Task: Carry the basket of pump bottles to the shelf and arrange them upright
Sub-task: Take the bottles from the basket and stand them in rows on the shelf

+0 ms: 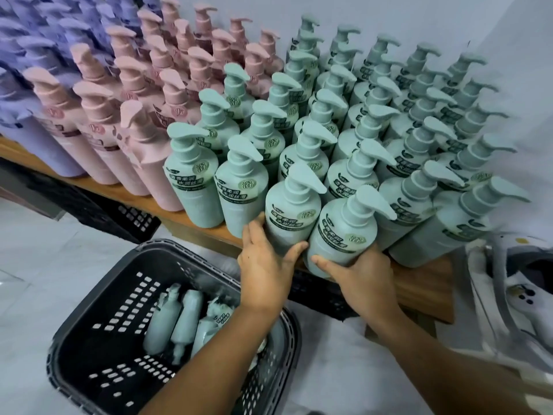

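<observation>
Far left on the shelf [425,280]: purple bottles [33,127], then pink bottles [98,115], all upright. Near left, below the shelf edge: black basket [74,333], a few loose bottles [163,322] lying flat inside. I see the left hand [263,259] wrapped round the base of a front green bottle [287,217]. The right hand [359,274] clasps the neighbouring bottle [341,235], which touches it. Packed green rows [419,139] crowd behind.
</observation>
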`<state>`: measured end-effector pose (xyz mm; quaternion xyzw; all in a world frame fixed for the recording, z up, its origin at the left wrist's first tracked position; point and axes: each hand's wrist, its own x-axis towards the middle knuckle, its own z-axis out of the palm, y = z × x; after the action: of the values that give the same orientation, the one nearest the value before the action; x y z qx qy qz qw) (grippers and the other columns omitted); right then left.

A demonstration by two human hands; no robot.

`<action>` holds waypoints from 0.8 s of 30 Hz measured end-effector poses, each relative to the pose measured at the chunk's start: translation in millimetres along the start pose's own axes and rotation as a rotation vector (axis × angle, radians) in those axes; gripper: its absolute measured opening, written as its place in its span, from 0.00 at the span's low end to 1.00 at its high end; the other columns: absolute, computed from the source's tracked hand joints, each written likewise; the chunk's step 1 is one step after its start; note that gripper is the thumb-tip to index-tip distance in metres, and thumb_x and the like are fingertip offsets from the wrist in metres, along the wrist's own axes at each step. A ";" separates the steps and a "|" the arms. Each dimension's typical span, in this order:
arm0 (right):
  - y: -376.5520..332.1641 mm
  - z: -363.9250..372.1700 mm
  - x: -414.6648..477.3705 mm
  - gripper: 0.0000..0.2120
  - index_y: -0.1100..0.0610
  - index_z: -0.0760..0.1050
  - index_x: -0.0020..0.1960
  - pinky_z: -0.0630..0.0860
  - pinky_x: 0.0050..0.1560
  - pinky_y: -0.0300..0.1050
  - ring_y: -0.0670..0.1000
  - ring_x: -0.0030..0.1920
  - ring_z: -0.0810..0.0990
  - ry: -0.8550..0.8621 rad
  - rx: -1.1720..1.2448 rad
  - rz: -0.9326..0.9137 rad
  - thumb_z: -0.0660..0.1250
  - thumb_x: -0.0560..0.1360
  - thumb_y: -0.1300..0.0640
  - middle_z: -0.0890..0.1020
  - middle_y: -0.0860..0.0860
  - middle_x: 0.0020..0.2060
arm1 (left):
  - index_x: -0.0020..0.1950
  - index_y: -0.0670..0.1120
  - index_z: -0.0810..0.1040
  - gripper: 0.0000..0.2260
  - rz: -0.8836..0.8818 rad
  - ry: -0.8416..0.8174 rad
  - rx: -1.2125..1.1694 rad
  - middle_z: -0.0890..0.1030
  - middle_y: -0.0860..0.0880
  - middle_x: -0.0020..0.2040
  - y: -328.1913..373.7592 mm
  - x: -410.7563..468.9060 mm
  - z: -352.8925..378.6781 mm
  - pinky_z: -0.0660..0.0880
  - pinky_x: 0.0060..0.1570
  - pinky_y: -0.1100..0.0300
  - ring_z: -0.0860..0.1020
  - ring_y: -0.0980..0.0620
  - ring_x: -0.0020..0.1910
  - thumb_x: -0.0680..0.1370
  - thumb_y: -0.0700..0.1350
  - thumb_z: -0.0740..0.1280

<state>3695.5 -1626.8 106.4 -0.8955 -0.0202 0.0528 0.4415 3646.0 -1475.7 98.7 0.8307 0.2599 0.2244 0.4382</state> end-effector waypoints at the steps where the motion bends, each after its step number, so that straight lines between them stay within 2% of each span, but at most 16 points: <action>1: 0.2 0.7 -1.0 0.39 0.56 0.75 0.67 0.78 0.61 0.48 0.48 0.61 0.81 0.011 0.002 -0.002 0.83 0.61 0.44 0.83 0.48 0.59 | 0.66 0.42 0.70 0.33 0.013 -0.011 0.002 0.74 0.48 0.60 -3.9 -1.2 -1.7 0.73 0.58 0.57 0.76 0.48 0.59 0.67 0.53 0.78; 3: 2.6 3.3 -6.8 0.42 0.56 0.73 0.68 0.76 0.61 0.44 0.49 0.61 0.81 0.065 0.022 0.006 0.83 0.60 0.43 0.83 0.49 0.60 | 0.67 0.41 0.72 0.33 0.002 -0.055 0.019 0.75 0.46 0.60 -12.7 -3.3 -4.9 0.75 0.59 0.55 0.78 0.47 0.57 0.68 0.53 0.78; 5: 7.3 9.5 -14.7 0.44 0.57 0.71 0.69 0.75 0.60 0.45 0.51 0.62 0.80 0.134 0.043 0.011 0.82 0.60 0.41 0.82 0.50 0.62 | 0.67 0.42 0.73 0.33 -0.012 -0.095 0.068 0.78 0.45 0.59 -21.2 -1.4 -5.3 0.75 0.59 0.50 0.79 0.46 0.57 0.68 0.56 0.77; 7: 10.7 18.8 -20.1 0.45 0.58 0.70 0.69 0.76 0.60 0.48 0.54 0.63 0.80 0.178 0.025 0.005 0.81 0.60 0.40 0.81 0.52 0.62 | 0.69 0.44 0.72 0.34 0.005 -0.121 0.125 0.80 0.45 0.60 -29.8 0.5 -2.3 0.75 0.59 0.50 0.78 0.46 0.58 0.69 0.59 0.75; 10: 15.4 30.6 -19.4 0.44 0.58 0.69 0.68 0.73 0.57 0.44 0.56 0.62 0.79 0.230 0.008 -0.006 0.82 0.60 0.41 0.81 0.53 0.62 | 0.73 0.44 0.68 0.38 0.031 -0.163 0.180 0.78 0.45 0.64 -40.2 -2.0 4.0 0.74 0.59 0.51 0.77 0.45 0.61 0.69 0.59 0.76; 14: 26.7 42.9 -23.2 0.42 0.60 0.72 0.65 0.75 0.58 0.47 0.57 0.61 0.80 0.218 -0.033 0.024 0.84 0.59 0.44 0.82 0.55 0.61 | 0.72 0.42 0.70 0.38 0.020 -0.100 0.198 0.79 0.44 0.63 -50.3 -5.4 8.8 0.73 0.58 0.53 0.78 0.44 0.59 0.68 0.60 0.76; 18: 34.4 44.2 -20.9 0.42 0.63 0.70 0.66 0.75 0.55 0.47 0.59 0.60 0.81 0.227 -0.073 -0.018 0.82 0.61 0.44 0.82 0.57 0.60 | 0.70 0.40 0.72 0.38 0.045 -0.065 0.191 0.81 0.43 0.60 -50.4 -3.7 12.5 0.70 0.56 0.60 0.79 0.44 0.57 0.67 0.60 0.76; 22: 38.4 43.1 -19.0 0.43 0.65 0.70 0.65 0.76 0.54 0.48 0.60 0.59 0.82 0.208 -0.117 -0.039 0.82 0.61 0.42 0.83 0.59 0.58 | 0.69 0.40 0.73 0.38 0.034 -0.055 0.200 0.82 0.44 0.57 -51.1 -4.6 14.8 0.75 0.54 0.54 0.80 0.44 0.55 0.66 0.60 0.76; 24: 37.6 42.8 -17.1 0.42 0.66 0.71 0.63 0.73 0.52 0.43 0.60 0.57 0.82 0.204 -0.132 -0.037 0.82 0.60 0.42 0.83 0.60 0.57 | 0.68 0.40 0.74 0.37 0.028 -0.042 0.206 0.82 0.43 0.57 -51.2 -4.8 15.5 0.76 0.53 0.52 0.81 0.44 0.54 0.66 0.60 0.75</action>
<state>3673.3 -1617.4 52.0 -0.9228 0.0050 -0.0482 0.3823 3639.5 -1463.6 46.8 0.8795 0.2605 0.1850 0.3527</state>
